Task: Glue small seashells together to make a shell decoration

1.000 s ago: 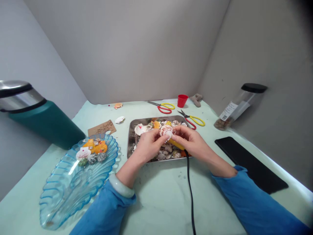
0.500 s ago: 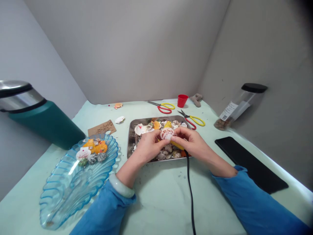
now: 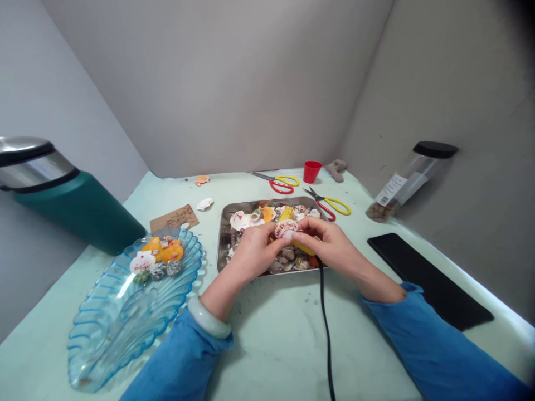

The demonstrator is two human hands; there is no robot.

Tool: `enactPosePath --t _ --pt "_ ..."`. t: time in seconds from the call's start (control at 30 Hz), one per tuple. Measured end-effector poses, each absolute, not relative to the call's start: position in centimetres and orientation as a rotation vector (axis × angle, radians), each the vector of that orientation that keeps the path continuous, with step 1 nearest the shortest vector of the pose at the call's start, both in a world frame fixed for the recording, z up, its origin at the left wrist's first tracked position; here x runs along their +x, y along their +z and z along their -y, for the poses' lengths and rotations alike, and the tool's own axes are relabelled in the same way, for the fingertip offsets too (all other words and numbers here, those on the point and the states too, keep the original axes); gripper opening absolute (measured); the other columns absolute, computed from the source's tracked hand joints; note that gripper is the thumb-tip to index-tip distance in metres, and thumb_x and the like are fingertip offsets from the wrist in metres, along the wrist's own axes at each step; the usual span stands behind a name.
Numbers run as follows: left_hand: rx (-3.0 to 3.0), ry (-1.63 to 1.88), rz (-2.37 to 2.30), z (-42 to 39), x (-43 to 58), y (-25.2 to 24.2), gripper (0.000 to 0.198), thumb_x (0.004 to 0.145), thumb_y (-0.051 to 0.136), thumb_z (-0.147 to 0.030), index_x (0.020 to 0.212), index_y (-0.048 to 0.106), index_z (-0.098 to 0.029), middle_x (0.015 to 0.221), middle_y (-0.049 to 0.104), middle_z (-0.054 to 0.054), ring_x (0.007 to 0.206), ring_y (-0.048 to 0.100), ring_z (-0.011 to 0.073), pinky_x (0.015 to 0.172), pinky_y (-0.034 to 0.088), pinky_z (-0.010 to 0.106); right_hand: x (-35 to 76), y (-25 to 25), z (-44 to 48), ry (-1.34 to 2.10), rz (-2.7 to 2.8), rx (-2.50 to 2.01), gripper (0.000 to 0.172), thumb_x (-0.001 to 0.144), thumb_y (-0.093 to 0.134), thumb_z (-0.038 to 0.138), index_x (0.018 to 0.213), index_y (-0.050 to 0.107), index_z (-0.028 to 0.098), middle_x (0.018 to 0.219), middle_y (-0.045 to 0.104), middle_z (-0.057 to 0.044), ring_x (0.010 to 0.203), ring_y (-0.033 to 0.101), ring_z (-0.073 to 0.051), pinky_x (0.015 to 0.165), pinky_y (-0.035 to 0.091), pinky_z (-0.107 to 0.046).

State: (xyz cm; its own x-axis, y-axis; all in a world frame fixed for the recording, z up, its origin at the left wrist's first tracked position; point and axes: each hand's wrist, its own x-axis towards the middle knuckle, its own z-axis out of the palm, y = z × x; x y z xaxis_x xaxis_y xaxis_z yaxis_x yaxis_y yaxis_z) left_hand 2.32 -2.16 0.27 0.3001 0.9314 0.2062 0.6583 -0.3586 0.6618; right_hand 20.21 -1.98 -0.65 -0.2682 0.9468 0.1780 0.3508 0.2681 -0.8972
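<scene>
My left hand point(image 3: 251, 253) pinches a red-and-white scallop shell point(image 3: 286, 228) over a steel tray point(image 3: 222, 245) filled with several seashells. My right hand point(image 3: 330, 245) is closed round a yellow tool point(image 3: 301, 246) whose tip meets the shell. A black cord point(image 3: 325, 328) runs from the tool toward me across the pale green table. Both sleeves are blue, and a pale bangle point(image 3: 208, 319) sits on my left wrist.
A blue glass shell-shaped dish point(image 3: 125, 312) with several decorated shells stands at the left, a teal flask point(image 3: 71, 206) behind it. Two scissors point(image 3: 284, 182) point(image 3: 332, 205), a red cup point(image 3: 311, 171), a leaning jar point(image 3: 407, 181), a black pad point(image 3: 430, 281) and a brown card point(image 3: 174, 218) lie around.
Both hands and the shell have sunk slightly toward the tray. Nothing else has moved.
</scene>
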Motion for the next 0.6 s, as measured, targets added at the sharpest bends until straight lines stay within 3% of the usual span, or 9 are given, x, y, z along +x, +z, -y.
enactPosePath --t 0.6 --pt "1.996 0.844 -1.367 2.01 2.04 -0.42 0.027 0.078 0.054 -0.042 0.073 0.054 -0.015 0.062 0.051 -0.003 0.058 0.043 0.0091 0.051 0.03 0.019 20.12 -0.65 2.04 1.015 1.728 -1.166 0.02 0.078 0.058 0.038 0.079 0.057 0.017 0.073 0.056 0.0 0.066 0.05 -0.012 0.059 0.043 -0.025"
